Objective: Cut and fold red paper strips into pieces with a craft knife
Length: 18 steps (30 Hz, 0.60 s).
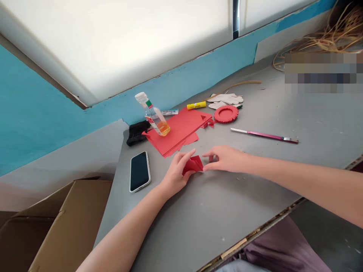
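Forearms (pixel 137 226) cross the table (pixel 181 230), left hand (pixel 176 172) gripping folded red paper (pixel 195 164), right hand (pixel 227 158) unclasped just beside it.

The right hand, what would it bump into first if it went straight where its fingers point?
The right hand would probably meet the folded red paper in the left hand, though depth is unclear.

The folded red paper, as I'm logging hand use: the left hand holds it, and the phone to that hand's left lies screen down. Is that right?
Not quite: the head view shows the phone lying screen up. The left hand does hold the folded red paper, and the phone is to that hand's left.
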Available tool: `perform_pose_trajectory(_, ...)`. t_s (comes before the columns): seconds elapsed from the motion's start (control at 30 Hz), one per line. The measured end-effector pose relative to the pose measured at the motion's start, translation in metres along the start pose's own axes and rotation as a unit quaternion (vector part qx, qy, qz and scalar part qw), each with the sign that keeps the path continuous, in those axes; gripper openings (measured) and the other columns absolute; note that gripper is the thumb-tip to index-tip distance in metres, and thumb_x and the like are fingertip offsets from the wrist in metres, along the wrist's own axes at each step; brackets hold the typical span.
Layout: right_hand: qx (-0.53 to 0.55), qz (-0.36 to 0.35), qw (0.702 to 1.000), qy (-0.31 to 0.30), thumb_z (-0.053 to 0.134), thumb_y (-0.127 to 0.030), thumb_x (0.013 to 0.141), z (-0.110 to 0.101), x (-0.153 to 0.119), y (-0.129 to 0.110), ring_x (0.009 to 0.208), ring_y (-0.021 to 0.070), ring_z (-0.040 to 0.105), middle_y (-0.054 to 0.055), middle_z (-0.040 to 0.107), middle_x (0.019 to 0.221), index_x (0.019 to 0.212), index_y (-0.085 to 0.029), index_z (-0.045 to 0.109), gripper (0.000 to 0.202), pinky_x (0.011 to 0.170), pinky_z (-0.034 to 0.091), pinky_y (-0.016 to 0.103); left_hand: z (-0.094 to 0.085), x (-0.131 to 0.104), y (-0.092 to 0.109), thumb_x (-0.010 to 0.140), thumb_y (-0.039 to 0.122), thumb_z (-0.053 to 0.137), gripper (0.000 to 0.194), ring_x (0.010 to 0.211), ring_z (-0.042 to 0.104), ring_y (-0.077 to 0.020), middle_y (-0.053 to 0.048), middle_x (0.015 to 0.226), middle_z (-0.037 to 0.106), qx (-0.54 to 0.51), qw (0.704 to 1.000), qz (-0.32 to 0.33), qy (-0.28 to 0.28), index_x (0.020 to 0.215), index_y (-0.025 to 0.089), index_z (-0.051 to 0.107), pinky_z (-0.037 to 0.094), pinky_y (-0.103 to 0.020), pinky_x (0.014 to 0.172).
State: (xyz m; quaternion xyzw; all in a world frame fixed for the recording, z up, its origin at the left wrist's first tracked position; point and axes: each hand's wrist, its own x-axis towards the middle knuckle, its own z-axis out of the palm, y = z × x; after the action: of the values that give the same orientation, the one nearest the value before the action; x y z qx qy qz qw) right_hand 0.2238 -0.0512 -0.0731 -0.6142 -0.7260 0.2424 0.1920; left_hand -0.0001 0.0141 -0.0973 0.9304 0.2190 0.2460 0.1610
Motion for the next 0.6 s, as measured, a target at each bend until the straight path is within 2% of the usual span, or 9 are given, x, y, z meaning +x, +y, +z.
perform_pose_trajectory(0.03,0.054,-0.006,0.998,-0.025,0.060,-0.055,0.069,0.007,0.009,-0.008,0.060,0.0116,0.054,0.000,0.063,0.079,0.098,-0.024,0.066,0.043,0.051,0.040,0.023,0.002,0.000,0.000,0.083,0.013,0.052,0.064,0.099,0.050,-0.0186,-0.007,0.108,0.046,0.028,0.999,0.016,0.016,0.138,0.031,0.025,0.043,-0.037,0.089)
perform_pose_trajectory(0.13,0.101,-0.033,0.994,0.003,0.059,-0.043,0.074,0.022,0.027,-0.017,0.061,0.0116,0.050,-0.001,0.059,0.069,0.075,-0.020,0.067,0.024,0.054,0.037,0.024,0.006,-0.001,-0.002,0.085,0.013,0.049,0.058,0.100,0.050,-0.0196,-0.006,0.106,0.046,0.101,0.990,0.053,0.081,0.136,0.033,0.029,0.044,-0.037,0.088)
perform_pose_trajectory(0.2,0.091,-0.050,0.994,0.040,0.054,-0.033,0.079,0.025,0.033,-0.016,0.064,0.0118,0.049,0.000,0.056,0.068,0.069,-0.019,0.065,0.020,0.058,0.036,0.024,0.006,-0.001,-0.004,0.085,0.014,0.051,0.059,0.104,0.049,-0.0200,-0.007,0.109,0.046,0.110,0.984,0.029,0.136,0.136,0.033,0.029,0.043,-0.038,0.090)
perform_pose_trajectory(0.27,0.087,-0.068,0.991,0.068,0.052,-0.029,0.081,0.025,0.037,-0.013,0.066,0.0116,0.048,0.000,0.056,0.071,0.070,-0.018,0.065,0.020,0.061,0.036,0.025,0.006,0.000,-0.008,0.083,0.017,0.056,0.064,0.107,0.049,-0.0203,-0.008,0.113,0.047,0.068,0.982,-0.030,0.173,0.137,0.031,0.027,0.043,-0.039,0.092)
perform_pose_trajectory(0.33,0.086,-0.086,0.989,0.088,0.051,-0.028,0.082,0.024,0.041,-0.009,0.067,0.0118,0.049,0.001,0.056,0.073,0.073,-0.018,0.065,0.020,0.064,0.036,0.025,0.006,0.002,-0.013,0.081,0.019,0.059,0.064,0.108,0.052,-0.0200,-0.008,0.115,0.051,-0.015,0.980,-0.096,0.175,0.137,0.029,0.028,0.044,-0.039,0.092)
perform_pose_trajectory(0.43,0.085,-0.108,0.986,0.099,0.052,-0.026,0.082,0.023,0.051,-0.004,0.070,0.0131,0.049,0.001,0.056,0.072,0.073,-0.018,0.066,0.018,0.065,0.036,0.026,0.007,0.003,-0.019,0.082,0.016,0.055,0.054,0.108,0.055,-0.0191,-0.008,0.116,0.055,-0.142,0.962,-0.168,0.161,0.131,0.027,0.036,0.047,-0.038,0.091)
perform_pose_trajectory(0.53,0.100,-0.125,0.984,0.084,0.060,-0.027,0.077,0.023,0.063,-0.001,0.071,0.0137,0.050,0.001,0.059,0.074,0.080,-0.019,0.067,0.011,0.066,0.037,0.026,0.007,0.004,-0.022,0.082,0.010,0.050,0.050,0.110,0.055,-0.0188,-0.008,0.116,0.057,-0.205,0.945,-0.205,0.155,0.128,0.025,0.040,0.047,-0.038,0.092)
perform_pose_trajectory(0.6,0.116,-0.130,0.982,0.070,0.064,-0.029,0.073,0.023,0.071,0.000,0.071,0.0138,0.051,0.001,0.061,0.076,0.087,-0.020,0.068,0.017,0.067,0.038,0.027,0.006,0.005,-0.022,0.081,0.008,0.048,0.050,0.110,0.055,-0.0179,-0.008,0.117,0.057,-0.226,0.937,-0.218,0.150,0.128,0.024,0.040,0.046,-0.037,0.093)
